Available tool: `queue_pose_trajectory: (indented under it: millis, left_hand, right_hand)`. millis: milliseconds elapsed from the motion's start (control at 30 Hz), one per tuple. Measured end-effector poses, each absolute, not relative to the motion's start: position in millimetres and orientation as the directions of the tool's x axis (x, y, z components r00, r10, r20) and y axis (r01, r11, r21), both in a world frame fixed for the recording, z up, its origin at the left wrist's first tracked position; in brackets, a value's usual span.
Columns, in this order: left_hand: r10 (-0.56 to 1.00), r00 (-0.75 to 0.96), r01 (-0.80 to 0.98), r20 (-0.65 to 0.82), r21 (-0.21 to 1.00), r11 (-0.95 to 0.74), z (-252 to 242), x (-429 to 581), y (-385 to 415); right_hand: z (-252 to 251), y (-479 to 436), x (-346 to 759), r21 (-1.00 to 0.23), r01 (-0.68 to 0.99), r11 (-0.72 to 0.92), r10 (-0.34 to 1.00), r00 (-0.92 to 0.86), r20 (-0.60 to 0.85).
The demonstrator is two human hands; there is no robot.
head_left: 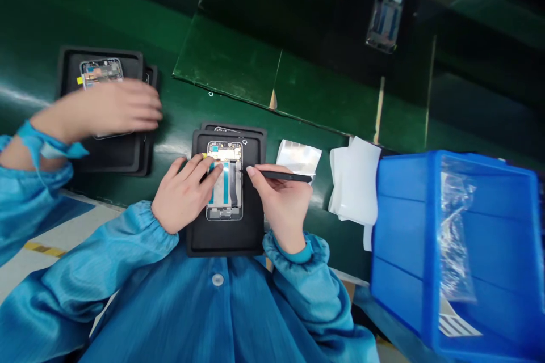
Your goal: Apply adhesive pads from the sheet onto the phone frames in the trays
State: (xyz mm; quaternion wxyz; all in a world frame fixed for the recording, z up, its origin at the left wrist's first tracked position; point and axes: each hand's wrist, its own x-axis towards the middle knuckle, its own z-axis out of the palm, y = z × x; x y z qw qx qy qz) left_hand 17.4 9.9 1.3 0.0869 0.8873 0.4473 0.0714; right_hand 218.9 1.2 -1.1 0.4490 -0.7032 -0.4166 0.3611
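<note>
An opened phone (226, 195), with its circuit board at the top and blue strips lower down, lies in a black foam tray (252, 238) in front of me. My left hand (185, 193) rests on the phone's left side, fingers stretched out and fingertips on its upper part. Pinched in my right hand (283, 198) is a slim black pen-like tool (287, 176), its thin tip at the phone's right edge. I cannot make out whether the tip touches the frame. Another tray sits beneath this one, slightly offset.
At left, a co-worker's hand (114, 106) passes over another opened phone (101, 70) in stacked black trays (114, 161). White sheets (355, 181) and a shiny film piece (299, 156) lie to my right. Beside them stands a blue bin (400, 238) holding clear plastic wrap (455, 238).
</note>
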Motion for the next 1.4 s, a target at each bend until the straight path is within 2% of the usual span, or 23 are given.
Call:
queue_pose_trajectory:
  millis: [100, 200, 300, 467, 600, 667, 733, 800, 867, 933, 1000, 1167, 1267, 1400]
  left_hand:
    - [0.792, 0.610, 0.769, 0.031, 0.220, -0.600, 1.6, 13.3, 11.3]
    - [0.789, 0.602, 0.754, 0.122, 0.237, -0.612, -6.1, 10.2, 9.2]
    - [0.792, 0.573, 0.769, 0.211, 0.196, -0.608, -13.3, 10.7, 5.5]
    - [0.821, 0.557, 0.819, 0.129, 0.083, -0.568, -8.1, 15.9, 6.3]
    - [0.823, 0.562, 0.820, 0.084, 0.076, -0.568, -4.8, 16.1, 10.6]
    - [0.821, 0.557, 0.810, 0.123, 0.135, -0.570, -8.0, 14.3, 10.4]
    - [0.868, 0.446, 0.831, 0.218, 0.259, -0.492, -13.3, 12.3, 7.8]
    - [0.949, 0.205, 0.866, 0.240, 0.407, -0.290, -18.7, 11.3, 4.0]
    - [0.996, -0.002, 0.875, 0.094, 0.482, -0.044, -21.9, 12.2, 0.9]
    - [0.994, -0.062, 0.895, -0.088, 0.436, 0.095, -21.5, 15.3, 0.0]
    - [0.984, -0.060, 0.928, -0.170, 0.352, 0.118, -16.0, 18.5, 1.5]
    - [0.991, -0.066, 0.971, -0.119, 0.223, 0.091, 20.5, -1.3, 17.3]
    - [0.986, -0.147, 0.981, -0.084, 0.117, 0.157, 45.6, -45.4, 42.7]
    - [0.966, -0.245, 0.966, -0.081, -0.104, 0.236, 58.5, -110.3, 91.7]
  right_hand:
    - [2.6, -6.3, 225.1, -0.937, 0.217, -0.274, 0.898, 0.407, -0.168]
    - [5.8, -13.9, 229.8, -0.936, 0.201, -0.290, 0.890, 0.416, -0.186]
    - [6.2, -21.8, 234.9, -0.940, 0.196, -0.278, 0.889, 0.424, -0.174]
    - [0.2, -33.4, 244.8, -0.950, 0.152, -0.273, 0.885, 0.427, -0.186]
    - [-3.2, -40.1, 251.3, -0.953, 0.130, -0.274, 0.884, 0.424, -0.197]
    - [-3.3, -43.2, 253.9, -0.951, 0.132, -0.280, 0.882, 0.426, -0.200]
    - [-3.0, -46.5, 256.8, -0.950, 0.123, -0.288, 0.876, 0.434, -0.210]
    - [-3.0, -50.0, 260.6, -0.950, 0.106, -0.294, 0.869, 0.444, -0.219]
    - [-4.0, -53.6, 265.2, -0.949, 0.096, -0.300, 0.859, 0.459, -0.225]
    - [-5.6, -57.0, 270.2, -0.948, 0.086, -0.306, 0.852, 0.469, -0.232]
    - [-7.1, -59.9, 275.3, -0.949, 0.073, -0.307, 0.846, 0.477, -0.237]
    - [-9.4, -67.0, 291.1, -0.965, 0.031, -0.260, 0.831, 0.517, -0.207]
    - [-13.1, -71.7, 305.4, -0.975, 0.014, -0.222, 0.811, 0.558, -0.177]
    - [-20.8, -77.3, 324.2, -0.980, -0.010, -0.198, 0.795, 0.584, -0.166]
